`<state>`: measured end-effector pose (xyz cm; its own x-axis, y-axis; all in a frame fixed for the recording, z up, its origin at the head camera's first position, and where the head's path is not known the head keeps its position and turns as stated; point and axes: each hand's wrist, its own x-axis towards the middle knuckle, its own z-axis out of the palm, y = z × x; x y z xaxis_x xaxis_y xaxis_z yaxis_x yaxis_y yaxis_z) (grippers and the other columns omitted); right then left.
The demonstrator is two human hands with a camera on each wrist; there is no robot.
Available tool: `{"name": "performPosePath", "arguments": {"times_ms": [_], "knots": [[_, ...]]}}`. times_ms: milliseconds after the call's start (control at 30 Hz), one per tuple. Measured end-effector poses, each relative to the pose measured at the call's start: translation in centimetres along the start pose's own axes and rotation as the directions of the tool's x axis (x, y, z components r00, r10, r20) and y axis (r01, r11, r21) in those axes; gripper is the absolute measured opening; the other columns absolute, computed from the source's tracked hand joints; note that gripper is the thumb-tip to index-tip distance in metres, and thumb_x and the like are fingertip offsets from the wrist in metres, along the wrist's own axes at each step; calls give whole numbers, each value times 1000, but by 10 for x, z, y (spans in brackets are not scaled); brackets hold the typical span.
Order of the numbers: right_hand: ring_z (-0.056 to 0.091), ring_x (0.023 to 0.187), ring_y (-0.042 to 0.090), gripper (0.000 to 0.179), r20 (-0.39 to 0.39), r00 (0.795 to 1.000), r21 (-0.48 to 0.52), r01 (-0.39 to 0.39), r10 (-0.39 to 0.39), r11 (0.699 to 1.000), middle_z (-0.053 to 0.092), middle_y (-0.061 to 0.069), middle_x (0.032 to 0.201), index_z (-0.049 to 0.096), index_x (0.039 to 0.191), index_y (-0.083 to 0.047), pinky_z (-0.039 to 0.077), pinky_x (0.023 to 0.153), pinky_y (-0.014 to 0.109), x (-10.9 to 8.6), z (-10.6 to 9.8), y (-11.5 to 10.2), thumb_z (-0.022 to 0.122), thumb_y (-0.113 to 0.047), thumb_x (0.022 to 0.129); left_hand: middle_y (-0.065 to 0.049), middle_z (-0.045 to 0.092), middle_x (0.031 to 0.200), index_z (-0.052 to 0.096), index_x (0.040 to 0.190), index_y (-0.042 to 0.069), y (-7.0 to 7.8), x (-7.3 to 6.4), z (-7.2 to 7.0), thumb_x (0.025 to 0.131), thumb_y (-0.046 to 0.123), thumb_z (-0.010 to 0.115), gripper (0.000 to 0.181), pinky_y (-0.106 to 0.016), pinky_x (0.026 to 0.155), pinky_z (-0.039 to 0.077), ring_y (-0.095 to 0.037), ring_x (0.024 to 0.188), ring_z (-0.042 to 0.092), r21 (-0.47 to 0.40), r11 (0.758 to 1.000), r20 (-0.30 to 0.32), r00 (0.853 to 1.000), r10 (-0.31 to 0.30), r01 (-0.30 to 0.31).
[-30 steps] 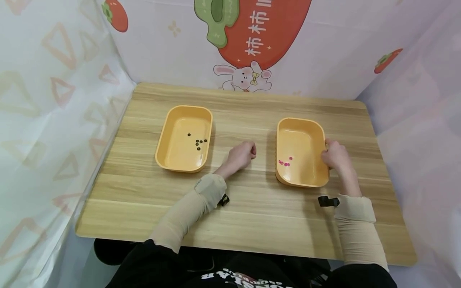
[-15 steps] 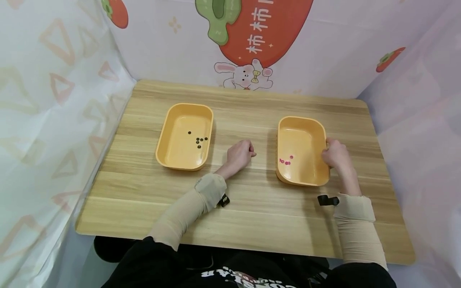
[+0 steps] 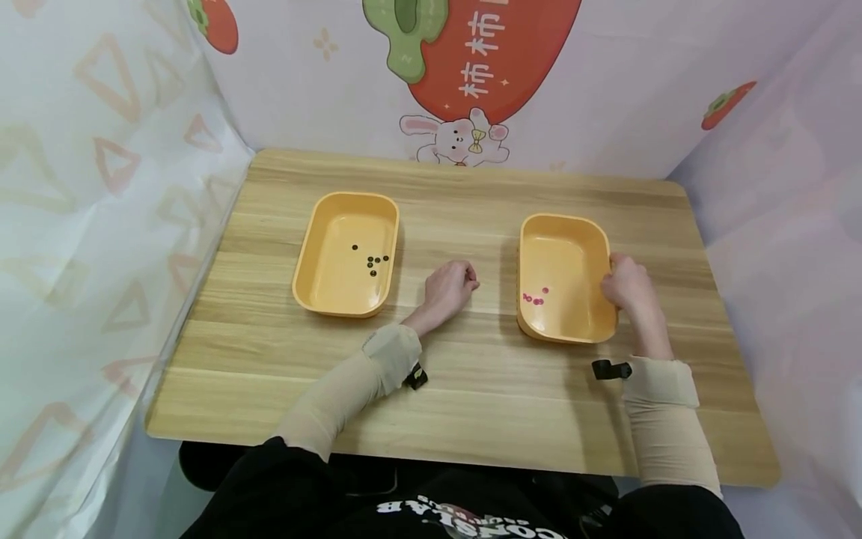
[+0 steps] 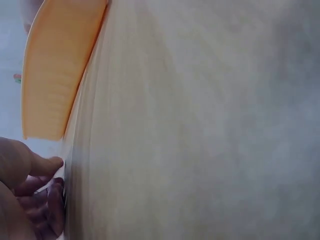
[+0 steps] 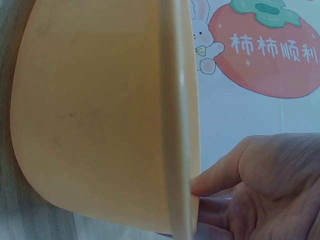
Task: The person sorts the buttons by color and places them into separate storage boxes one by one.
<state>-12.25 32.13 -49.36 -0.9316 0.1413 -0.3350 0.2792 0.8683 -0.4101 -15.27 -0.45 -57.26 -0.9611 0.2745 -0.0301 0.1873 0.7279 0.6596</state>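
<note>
My right hand [image 3: 631,286] pinches the right side rim of a yellow plastic tray [image 3: 579,299], thumb on the inside. In the right wrist view the thumb [image 5: 217,175] presses at the rim of the tray [image 5: 100,125], with the fingers partly hidden beyond it. Several small pink round pieces [image 3: 536,301] lie at the tray's lower left. My left hand [image 3: 450,288] rests on the table between two trays, its fingers loosely curled; the left wrist view shows nothing in that hand [image 4: 35,190]. The tray's outer wall [image 4: 60,70] rises beyond its fingers.
A second yellow tray [image 3: 330,284] stands on the left, with several small black round pieces [image 3: 373,263] inside. Both trays are on a wooden table [image 3: 465,404]. Printed cloth [image 3: 606,97] hangs along the back and sides.
The head view has shifted very slightly. Both hands keep their places, and the trays and small pieces look unmoved.
</note>
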Motion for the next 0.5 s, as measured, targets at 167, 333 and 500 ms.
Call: {"name": "performPosePath", "arguments": {"times_ms": [167,333,500], "knots": [[65,80,37,62,-11,1000,-23,-16,15,1000,65,37,119,45,154,10,57,63,40,16,5,15,41,-6,95,-7,83,98,77,104,7,0,-2,-5,104,12,72,6,-31,74,60,-19,84,77,-69,993,-88,992,91,-97],[67,84,37,64,1,1000,-12,-18,18,1000,63,40,127,42,159,9,58,64,39,7,2,7,40,-5,96,-14,85,100,78,113,0,4,-1,-14,105,8,71,13,-28,71,64,-24,85,83,-189,970,-123,984,129,-151],[67,86,38,55,4,1000,2,-3,3,1000,63,39,122,47,150,12,57,62,35,-7,-3,-6,38,-4,98,-20,85,100,79,116,-7,11,0,-22,105,2,71,17,-23,65,65,-28,78,83,-404,911,-33,996,81,-87]]}}
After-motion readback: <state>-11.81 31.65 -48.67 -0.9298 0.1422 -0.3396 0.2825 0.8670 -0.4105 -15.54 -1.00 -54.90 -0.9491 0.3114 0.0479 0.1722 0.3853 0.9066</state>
